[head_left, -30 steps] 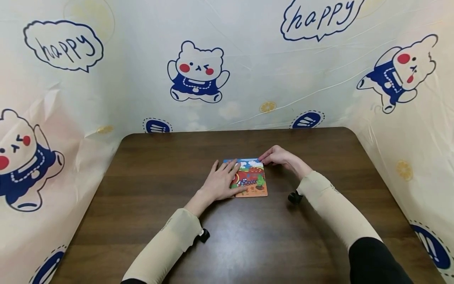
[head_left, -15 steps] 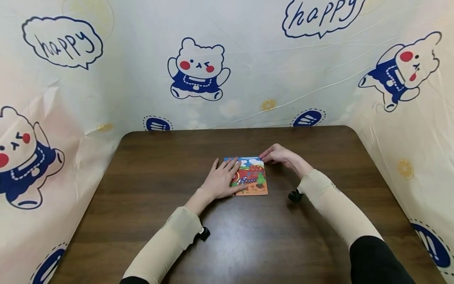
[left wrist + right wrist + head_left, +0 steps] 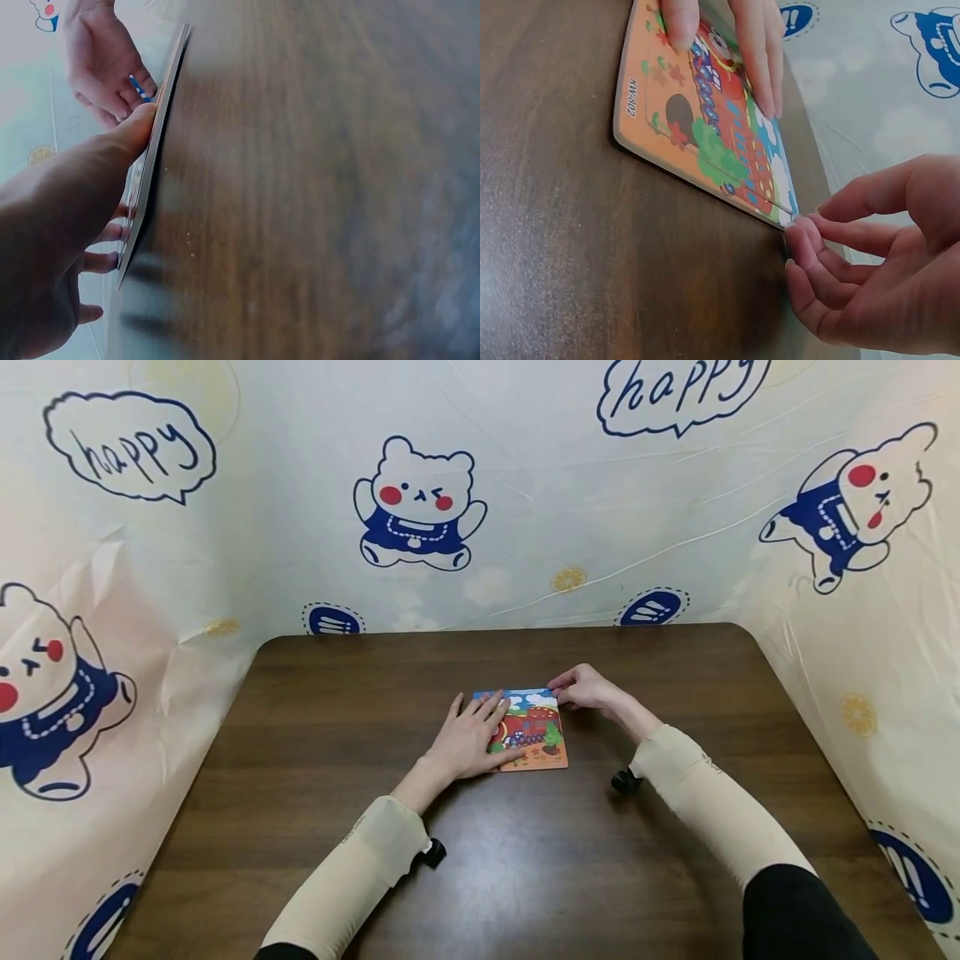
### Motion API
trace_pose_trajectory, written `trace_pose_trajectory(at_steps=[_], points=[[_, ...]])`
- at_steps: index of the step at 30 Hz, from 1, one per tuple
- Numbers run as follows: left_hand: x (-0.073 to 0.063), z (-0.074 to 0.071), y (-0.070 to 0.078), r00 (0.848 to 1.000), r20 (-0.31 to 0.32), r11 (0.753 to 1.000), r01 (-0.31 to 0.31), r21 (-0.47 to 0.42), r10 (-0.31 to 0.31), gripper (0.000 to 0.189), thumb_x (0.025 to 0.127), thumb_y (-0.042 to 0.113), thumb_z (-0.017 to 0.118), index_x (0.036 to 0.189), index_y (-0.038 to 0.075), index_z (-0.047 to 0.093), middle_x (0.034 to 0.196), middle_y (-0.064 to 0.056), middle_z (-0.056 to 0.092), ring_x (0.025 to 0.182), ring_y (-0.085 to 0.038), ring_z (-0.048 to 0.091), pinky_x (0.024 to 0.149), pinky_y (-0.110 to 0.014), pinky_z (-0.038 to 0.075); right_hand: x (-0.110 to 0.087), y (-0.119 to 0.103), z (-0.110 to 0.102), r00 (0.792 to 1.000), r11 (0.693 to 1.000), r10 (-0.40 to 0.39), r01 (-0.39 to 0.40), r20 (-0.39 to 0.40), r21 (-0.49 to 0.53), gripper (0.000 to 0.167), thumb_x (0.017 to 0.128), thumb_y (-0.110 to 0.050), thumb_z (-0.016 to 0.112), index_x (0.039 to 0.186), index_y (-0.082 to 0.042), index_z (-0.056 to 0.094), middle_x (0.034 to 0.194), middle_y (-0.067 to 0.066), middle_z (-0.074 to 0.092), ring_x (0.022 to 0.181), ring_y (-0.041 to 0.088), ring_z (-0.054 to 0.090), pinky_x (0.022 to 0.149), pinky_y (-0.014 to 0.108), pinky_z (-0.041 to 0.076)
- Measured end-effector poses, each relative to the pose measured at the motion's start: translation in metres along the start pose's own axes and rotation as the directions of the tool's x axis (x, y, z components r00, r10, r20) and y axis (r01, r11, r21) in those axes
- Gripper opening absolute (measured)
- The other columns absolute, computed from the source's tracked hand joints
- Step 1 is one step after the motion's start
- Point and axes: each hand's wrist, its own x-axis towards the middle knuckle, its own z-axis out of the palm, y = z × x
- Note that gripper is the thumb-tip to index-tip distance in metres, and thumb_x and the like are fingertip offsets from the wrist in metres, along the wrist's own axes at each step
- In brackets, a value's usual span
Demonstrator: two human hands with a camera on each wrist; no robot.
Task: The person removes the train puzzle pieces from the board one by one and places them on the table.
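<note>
A flat, square picture puzzle board (image 3: 536, 739) lies on the brown table, printed with a red train, green bushes, clouds and orange ground. The right wrist view shows a thin seam inside the border of the board (image 3: 676, 139) and the print "KW-802". My left hand (image 3: 468, 743) rests on its left part with spread, straight fingers, covering some of the picture. At the far right corner, my right hand (image 3: 588, 689) pinches the board's edge between thumb and fingertips, the other fingers curled below. A dotted blue strip (image 3: 139, 88) shows between the hands in the left wrist view.
The wooden table (image 3: 337, 710) has rounded far corners. Behind and beside it hangs a pale sheet (image 3: 525, 527) with printed bears and "happy" bubbles. Both forearms wear light sleeves (image 3: 705, 802) with a small black device near each wrist.
The head view has tilted down slightly, so the scene sits a little higher in it. My left hand stays on the board, while my right fingertips shift very slightly at the corner.
</note>
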Motion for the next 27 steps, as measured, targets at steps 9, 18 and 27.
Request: trace_pose_trajectory(at_steps=[9,18,27], points=[[-0.0003,-0.0018,0.0016,1.000,0.003,1.000,-0.010,0.015,0.010,0.103,0.099,0.086,0.050,0.176,0.020,0.031,0.184,-0.005,0.028,0.168,-0.031,0.034,0.138,-0.067,0.018,-0.0021,0.0037,0.0017,0.997,0.998,-0.047,0.044,-0.061,-0.047,0.034,0.110,-0.005,0.059,0.140,0.007,0.069,0.146,0.030,0.062,0.118,0.035,0.063,0.102,0.044,0.060],[0.0000,-0.0003,0.0002,1.000,-0.012,0.998,-0.016,0.055,0.017,0.103,0.099,0.086,0.050,0.175,0.019,0.032,0.184,-0.005,0.029,0.168,-0.031,0.035,0.138,-0.066,0.020,-0.0008,0.0042,0.0030,0.998,0.995,-0.058,0.055,-0.036,-0.082,0.032,0.110,-0.007,0.061,0.136,0.007,0.072,0.145,0.030,0.063,0.117,0.035,0.061,0.104,0.043,0.057],[0.0002,0.0003,0.0001,1.000,0.001,0.998,-0.014,0.060,0.013,0.103,0.100,0.086,0.048,0.176,0.019,0.030,0.184,-0.005,0.027,0.169,-0.030,0.033,0.139,-0.065,0.019,0.0023,0.0055,-0.0019,1.000,1.000,-0.020,0.020,-0.001,0.021,0.036,0.109,-0.013,0.065,0.139,0.007,0.069,0.144,0.029,0.065,0.118,0.033,0.063,0.109,0.046,0.057]])
